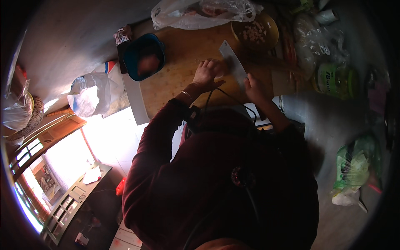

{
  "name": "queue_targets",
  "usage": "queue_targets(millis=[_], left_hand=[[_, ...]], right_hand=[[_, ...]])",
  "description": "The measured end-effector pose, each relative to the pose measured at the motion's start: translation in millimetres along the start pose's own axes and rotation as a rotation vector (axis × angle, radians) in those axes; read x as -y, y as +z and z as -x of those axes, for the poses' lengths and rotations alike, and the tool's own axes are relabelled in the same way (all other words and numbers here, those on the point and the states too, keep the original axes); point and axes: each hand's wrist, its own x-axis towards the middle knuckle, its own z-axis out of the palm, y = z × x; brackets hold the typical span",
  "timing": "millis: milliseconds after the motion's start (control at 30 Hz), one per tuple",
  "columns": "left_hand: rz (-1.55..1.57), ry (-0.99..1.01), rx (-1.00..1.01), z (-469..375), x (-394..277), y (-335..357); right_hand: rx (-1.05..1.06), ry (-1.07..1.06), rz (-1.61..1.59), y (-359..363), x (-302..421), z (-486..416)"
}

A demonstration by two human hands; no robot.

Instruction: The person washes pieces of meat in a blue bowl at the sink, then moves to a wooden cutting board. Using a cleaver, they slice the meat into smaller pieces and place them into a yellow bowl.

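Observation:
My right hand (pixel 253 87) grips a cleaver (pixel 233 64) with a broad metal blade, held over the wooden cutting board (pixel 184 43). Just left of the blade, my left hand (pixel 207 73) is over the board with its fingers bent; whether it holds a piece of food cannot be told. A yellowish bowl (pixel 272 29) with small chopped pieces of what looks like meat (pixel 254 32) stands at the board's far right corner. Toward the board's left side is a blue plastic basin (pixel 127 59) with a reddish, blurred lump (pixel 148 64), perhaps meat, in it.
A clear plastic bag (pixel 175 18) with pinkish contents lies along the far edge. To the right are crumpled clear bags (pixel 312 40) and a jar with a green label (pixel 328 78). An open white bag (pixel 89 97) stands at the left. A green bag (pixel 356 168) is farther right.

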Motion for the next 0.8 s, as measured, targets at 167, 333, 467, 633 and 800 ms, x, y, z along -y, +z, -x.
queue_targets(millis=[167, 333, 467, 633, 800], left_hand=[[-0.04, -0.161, -0.011, 3.3, 11.8, 19.2], [0.265, -0.386, 0.14, 3.5, 40.7, 37.0], [0.992, -0.465, 0.22, -0.4, 62.4, 22.0], [0.739, -0.254, 0.24, -3.7, 65.0, -2.2], [0.45, -0.465, -0.072, 8.2, 36.7, -16.1]], right_hand=[[0.124, 0.024, 0.049, -4.5, -5.0, -0.7], [0.131, -0.031, 0.038, -4.5, -0.6, 2.0], [0.164, -0.046, 0.03, -5.8, 5.0, 0.2], [0.2, -0.07, 0.055, -7.3, 12.7, -1.1], [0.221, -0.108, 0.14, -4.1, 15.2, 2.1]])
